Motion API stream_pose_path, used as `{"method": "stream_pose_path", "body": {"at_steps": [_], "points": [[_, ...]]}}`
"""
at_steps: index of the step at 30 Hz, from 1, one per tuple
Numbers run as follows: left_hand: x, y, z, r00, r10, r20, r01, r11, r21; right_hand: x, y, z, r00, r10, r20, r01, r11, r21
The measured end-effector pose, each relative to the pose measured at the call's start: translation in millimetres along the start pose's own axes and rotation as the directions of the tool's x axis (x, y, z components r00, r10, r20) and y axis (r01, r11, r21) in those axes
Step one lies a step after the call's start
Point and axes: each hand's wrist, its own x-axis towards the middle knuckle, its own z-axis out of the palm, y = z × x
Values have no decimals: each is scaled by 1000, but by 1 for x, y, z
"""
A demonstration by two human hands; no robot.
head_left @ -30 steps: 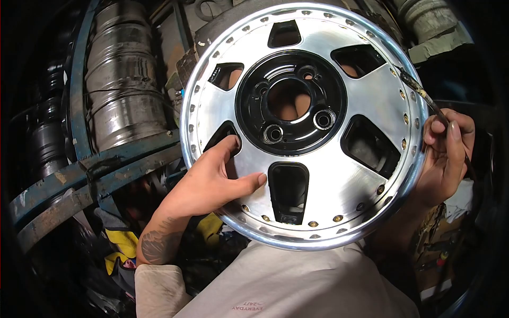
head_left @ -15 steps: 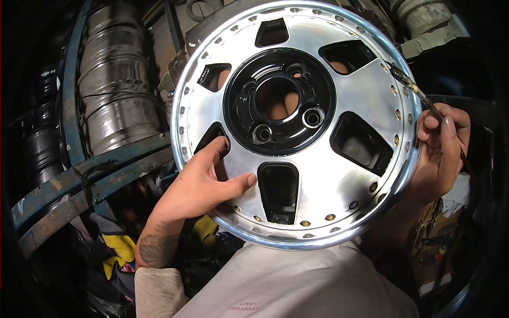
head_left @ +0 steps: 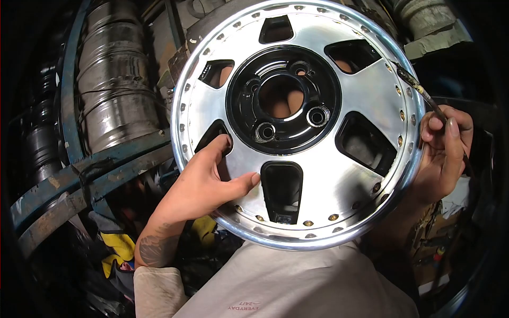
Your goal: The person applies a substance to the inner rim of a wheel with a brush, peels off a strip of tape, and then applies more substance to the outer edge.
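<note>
A wheel rim (head_left: pixel 321 172) with a polished silver face, black hub and black-walled openings is tilted up in front of me. My left hand (head_left: pixel 204 183) is closed on a spoke at its lower left, fingers hooked into one opening and thumb on the silver face. At the right edge, my right hand (head_left: pixel 445 151) pinches a thin paintbrush (head_left: pixel 424 94) with dark, paint-caked bristles. Its tip is at the ring of small bolts near the upper right opening. Gold-coloured bolts (head_left: pixel 402 115) show along the right and lower edge of the face.
Stacked metal rims (head_left: pixel 114 79) stand on the left behind a blue metal rack (head_left: pixel 119 151). Another rim (head_left: pixel 424 18) sits at the upper right. A yellow and grey cloth (head_left: pixel 119 245) hangs at the lower left.
The wheel rim has shifted very slightly to the right in view, along with both hands. The brush tip stays near the same bolts at the upper right.
</note>
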Motion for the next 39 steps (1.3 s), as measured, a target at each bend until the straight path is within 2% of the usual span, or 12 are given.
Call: {"method": "stream_pose_path", "body": {"at_steps": [5, 11, 16, 24, 33, 39], "points": [[2, -6, -6, 1000, -5, 25, 5, 1000, -1, 1, 2, -3, 999, 0, 32, -1, 999, 39], [3, -7, -5, 1000, 28, -7, -27, 996, 80, 0, 0, -2, 999, 14, 32, -16, 999, 49], [3, -5, -6, 1000, -14, 3, 14, 996, 90, 1, 1, -2, 1000, 0, 14, 0, 1000, 27], [4, -6, -6, 1000, -2, 18, 2, 1000, 6, 1, 0, -5, 999, 14, 42, -15, 999, 37], [3, -4, -5, 1000, -4, -2, 4, 995, 99, 2, 1, -5, 999, 24, 45, -27, 998, 56], [3, -3, -4, 1000, -5, -5, 5, 1000, 11, 2, 2, -7, 998, 16, 59, -19, 999, 46]]}}
